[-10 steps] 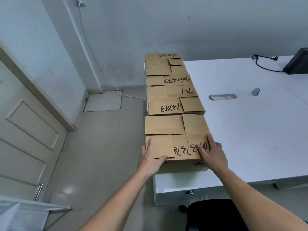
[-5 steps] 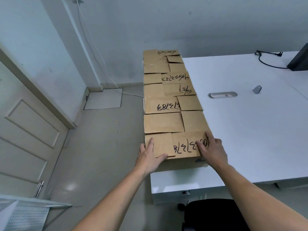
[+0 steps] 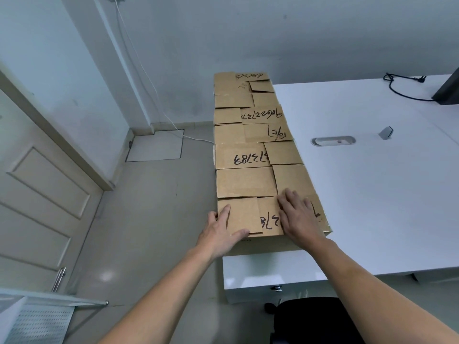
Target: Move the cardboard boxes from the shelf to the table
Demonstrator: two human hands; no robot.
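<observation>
Both hands meet the nearest cardboard box (image 3: pixel 250 217) on the white table (image 3: pixel 372 194): left hand (image 3: pixel 219 233) clasps its corner, right hand (image 3: pixel 298 217) lies flat-fingered on top; seat it flush against the neighbouring box (image 3: pixel 246 182).

The right hand (image 3: pixel 299 219) has slid left across the top of the nearest cardboard box (image 3: pixel 244 216). It now lies flat over the middle of the written number and hides most of it, where a second ago it sat near the right edge. The left hand (image 3: pixel 219 232) has kept its grip on the near left corner.
</observation>
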